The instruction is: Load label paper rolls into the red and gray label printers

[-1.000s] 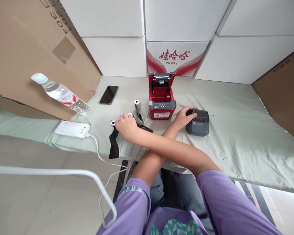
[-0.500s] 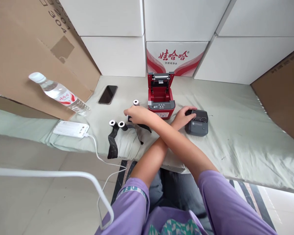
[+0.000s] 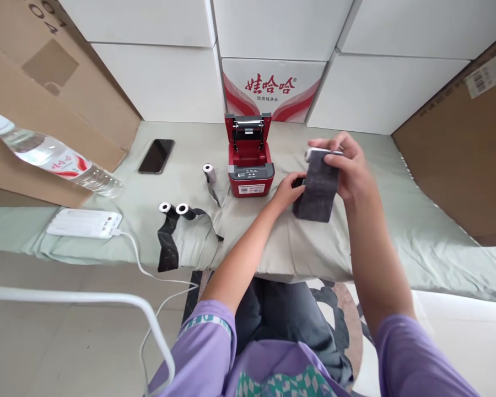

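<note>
Head view: right hand (image 3: 349, 165) raised over the bed's middle, fingers pinching a small paper roll (image 3: 319, 184), its dark strip hanging loose. Likely light, limp, easily creased; best gripped at the core ends. Left hand (image 3: 288, 190) rests curled against the dark printer (image 3: 300, 208) beneath; grip unclear.

a storeroom: stacked cartons (image 3: 268, 27) wall a cloth-covered table (image 3: 397, 242).

I count four paper rolls: one in my right hand (image 3: 349, 168), roll (image 3: 209, 172) beside red printer (image 3: 249, 160), two (image 3: 164, 208) (image 3: 182, 209) near bench front edge. One phone (image 3: 156, 156), one bottle (image 3: 49, 157).
</note>
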`<action>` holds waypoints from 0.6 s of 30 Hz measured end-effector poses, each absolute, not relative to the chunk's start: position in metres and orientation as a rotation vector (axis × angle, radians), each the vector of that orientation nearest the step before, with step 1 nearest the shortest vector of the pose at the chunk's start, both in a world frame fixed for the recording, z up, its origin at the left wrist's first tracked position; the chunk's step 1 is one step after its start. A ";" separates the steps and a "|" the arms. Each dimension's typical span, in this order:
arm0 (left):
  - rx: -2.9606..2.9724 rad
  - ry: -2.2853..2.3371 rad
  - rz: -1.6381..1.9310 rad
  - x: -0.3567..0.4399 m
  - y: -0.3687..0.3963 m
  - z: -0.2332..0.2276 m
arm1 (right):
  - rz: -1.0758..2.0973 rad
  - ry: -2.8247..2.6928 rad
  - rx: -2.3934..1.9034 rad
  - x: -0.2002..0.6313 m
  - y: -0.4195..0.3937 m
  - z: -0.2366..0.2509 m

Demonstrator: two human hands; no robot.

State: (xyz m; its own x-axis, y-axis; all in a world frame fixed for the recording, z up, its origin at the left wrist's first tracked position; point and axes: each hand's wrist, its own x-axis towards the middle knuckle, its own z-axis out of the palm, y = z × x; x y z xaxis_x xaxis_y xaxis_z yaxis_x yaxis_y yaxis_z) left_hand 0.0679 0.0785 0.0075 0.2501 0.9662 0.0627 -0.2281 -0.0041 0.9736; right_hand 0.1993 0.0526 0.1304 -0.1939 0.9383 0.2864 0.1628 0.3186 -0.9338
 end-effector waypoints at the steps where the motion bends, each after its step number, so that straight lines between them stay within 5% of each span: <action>1: 1.190 0.816 1.145 0.068 0.078 0.008 | 0.960 -1.511 -1.058 0.216 0.053 0.123; 10: 1.224 0.811 1.124 0.064 0.076 0.009 | 1.066 -1.261 -1.203 0.243 0.065 0.077; 18: 1.223 0.829 1.127 0.067 0.084 0.003 | 0.941 -1.717 -1.028 0.187 0.065 0.122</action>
State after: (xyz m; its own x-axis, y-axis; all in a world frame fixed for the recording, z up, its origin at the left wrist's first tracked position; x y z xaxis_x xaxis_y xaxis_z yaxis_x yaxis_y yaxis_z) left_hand 0.0669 0.0843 0.0026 0.2726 0.9584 0.0844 -0.2043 -0.0281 0.9785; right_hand 0.1874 0.0654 0.1222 -0.2522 0.9179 0.3064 0.2357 0.3654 -0.9005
